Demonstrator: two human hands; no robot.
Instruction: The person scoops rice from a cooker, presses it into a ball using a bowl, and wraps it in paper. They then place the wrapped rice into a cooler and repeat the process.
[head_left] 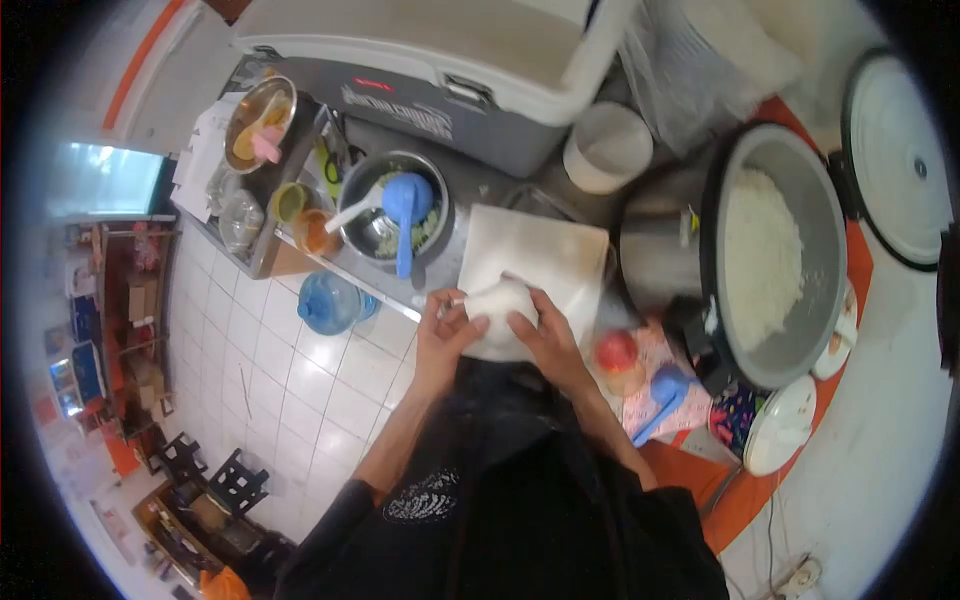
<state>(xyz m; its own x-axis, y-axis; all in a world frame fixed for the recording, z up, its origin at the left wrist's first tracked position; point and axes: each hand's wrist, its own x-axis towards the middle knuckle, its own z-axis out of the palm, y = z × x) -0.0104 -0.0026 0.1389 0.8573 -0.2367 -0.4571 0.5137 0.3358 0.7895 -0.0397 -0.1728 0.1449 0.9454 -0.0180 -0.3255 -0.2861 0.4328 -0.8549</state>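
Two hands are gripping one white bundle (502, 306): the left hand (446, 325) is pinching its left side, the right hand (543, 325) its right. The bundle is sitting above the near part of one pale board (540, 243), looking plain, smooth and rounded, its contents not discernible. Two blue scoops are showing: one (407, 197) is lying across a steel bowl (352, 232) beside one white spoon (357, 209), the other (668, 388) is resting near one open rice cooker (822, 330) holding white rice (762, 265).

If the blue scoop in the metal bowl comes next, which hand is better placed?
Probably the left hand: it is nearer the metal bowl and blue scoop. The right hand is farther off, and both hold the white bundle.
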